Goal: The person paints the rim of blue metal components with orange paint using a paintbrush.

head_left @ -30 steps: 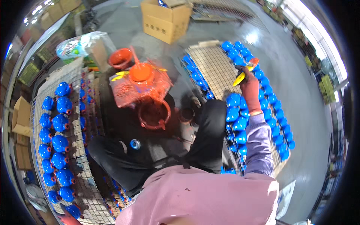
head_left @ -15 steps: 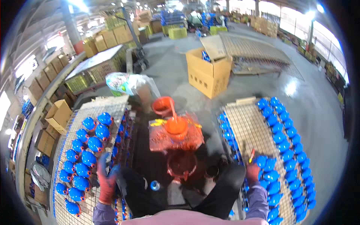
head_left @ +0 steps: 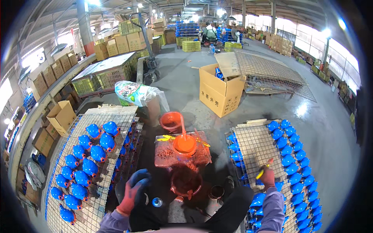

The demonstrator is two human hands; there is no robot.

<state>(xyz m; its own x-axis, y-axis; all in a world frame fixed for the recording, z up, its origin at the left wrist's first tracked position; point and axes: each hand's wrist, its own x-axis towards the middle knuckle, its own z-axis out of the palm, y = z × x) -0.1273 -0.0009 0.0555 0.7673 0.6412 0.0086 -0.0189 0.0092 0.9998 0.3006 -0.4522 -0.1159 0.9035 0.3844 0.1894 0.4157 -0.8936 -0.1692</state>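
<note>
My left hand [head_left: 135, 191], in a red glove with blue-stained fingers, hangs over my left thigh near the left rack. Its fingers are apart and hold nothing. Over the right rack, my right hand [head_left: 267, 177] is closed around a slim paintbrush [head_left: 264, 171] with a yellow handle and a red end. Blue rounded metal housings [head_left: 90, 167] with red-orange ends stand in rows on the left wire rack [head_left: 101, 185]. More blue housings [head_left: 287, 160] line the right wire rack [head_left: 250, 149]; some sit beneath my right forearm. Between the racks stands an orange-red paint pot [head_left: 184, 145] with a stick in it.
The pot rests on a red-smeared board [head_left: 162, 152]. Red basins [head_left: 171, 121] sit behind and below it. A small blue-and-white can [head_left: 157, 202] stands by my left leg. Farther off are an open cardboard box [head_left: 217, 91], a plastic sack [head_left: 136, 95] and a pallet jack [head_left: 149, 60].
My left hand has moved right, away from the left rack's housings. My right hand has lifted slightly and turned the paintbrush aslant. The view has tilted up.
</note>
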